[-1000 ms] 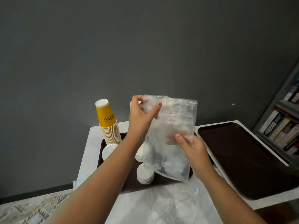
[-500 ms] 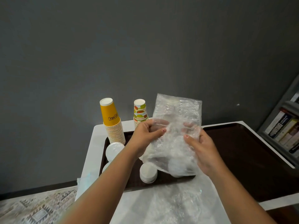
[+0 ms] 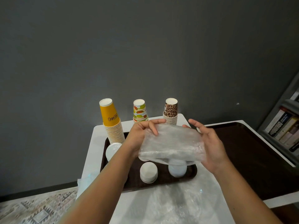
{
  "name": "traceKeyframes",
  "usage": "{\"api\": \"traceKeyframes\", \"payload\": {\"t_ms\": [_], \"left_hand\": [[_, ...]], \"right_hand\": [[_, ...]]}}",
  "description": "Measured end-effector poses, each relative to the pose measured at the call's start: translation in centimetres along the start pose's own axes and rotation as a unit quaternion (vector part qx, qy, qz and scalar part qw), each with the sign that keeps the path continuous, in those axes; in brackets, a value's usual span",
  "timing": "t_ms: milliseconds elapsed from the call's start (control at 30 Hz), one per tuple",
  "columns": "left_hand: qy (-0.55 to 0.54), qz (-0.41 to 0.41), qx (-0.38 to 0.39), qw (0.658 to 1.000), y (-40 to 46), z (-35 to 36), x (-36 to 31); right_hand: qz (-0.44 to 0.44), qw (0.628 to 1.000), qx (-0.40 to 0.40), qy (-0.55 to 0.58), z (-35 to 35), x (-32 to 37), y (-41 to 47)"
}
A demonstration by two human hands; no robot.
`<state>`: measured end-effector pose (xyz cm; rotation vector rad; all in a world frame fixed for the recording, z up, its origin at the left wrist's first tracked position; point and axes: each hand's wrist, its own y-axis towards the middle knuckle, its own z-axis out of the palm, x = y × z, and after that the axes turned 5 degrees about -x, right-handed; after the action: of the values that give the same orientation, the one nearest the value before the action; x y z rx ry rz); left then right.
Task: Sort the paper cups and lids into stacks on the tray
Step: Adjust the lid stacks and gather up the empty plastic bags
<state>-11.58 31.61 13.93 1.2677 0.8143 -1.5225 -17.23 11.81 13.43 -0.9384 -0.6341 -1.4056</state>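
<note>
White rectangular table (image 3: 97, 143): smooth top. Two dark brown plastic trays, one at right (image 3: 258, 159), one at left (image 3: 161, 183), flat and rimmed.
Crinkled clear plastic sheet (image 3: 169, 207) on the near table.
Folded clear plastic bag (image 3: 171, 143), held above the left tray: left hand (image 3: 139, 136) curled on its edge, right hand (image 3: 210, 143) cupping the other side, fingers spread.
On the left tray: tapered yellow paper cup stack (image 3: 111, 122); fruit-patterned stack (image 3: 140, 110); leopard-print stack (image 3: 170, 112).
Round white lid stacks (image 3: 148, 172), (image 3: 177, 169), (image 3: 112, 148).
</note>
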Motion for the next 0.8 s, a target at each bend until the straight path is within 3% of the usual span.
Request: {"api": "traceKeyframes", "payload": {"t_ms": [167,333,433,500,567,633,667,700,800], "left_hand": [[0.111,0.036,-0.012,0.993,0.2,-0.2,0.4],[0.203,0.027,0.018,0.979,0.8,-1.9,0.8],[0.233,0.023,-0.021,0.972,0.9,-1.4,0.5],[0.264,0.053,-0.003,0.963,1.1,-0.8,0.2],[0.358,0.045,0.098,0.927,1.6,-0.2,0.0],[0.493,0.038,0.178,0.851,1.8,0.6,0.1],[0.524,0.039,0.188,0.830,1.8,0.8,0.2],[0.519,0.037,0.178,0.835,1.8,1.0,0.4],[0.388,0.013,0.072,0.919,1.6,0.8,1.0]], "right_hand": [[0.025,0.989,0.049,-0.134,-0.5,-0.5,-0.2],[-0.066,0.968,-0.036,-0.240,-1.4,-0.7,0.1],[-0.108,0.929,-0.042,-0.352,-1.7,-0.7,0.2],[-0.130,0.887,-0.035,-0.443,-1.6,-0.7,0.4],[-0.146,0.875,0.000,-0.461,-1.2,-0.8,0.3],[-0.163,0.878,0.038,-0.449,-0.7,-0.9,0.3],[-0.183,0.877,0.036,-0.442,-0.5,-1.0,0.4],[-0.210,0.878,0.013,-0.429,-0.4,-1.0,0.5],[-0.245,0.920,-0.102,-0.289,-0.9,-1.4,1.0]]}}
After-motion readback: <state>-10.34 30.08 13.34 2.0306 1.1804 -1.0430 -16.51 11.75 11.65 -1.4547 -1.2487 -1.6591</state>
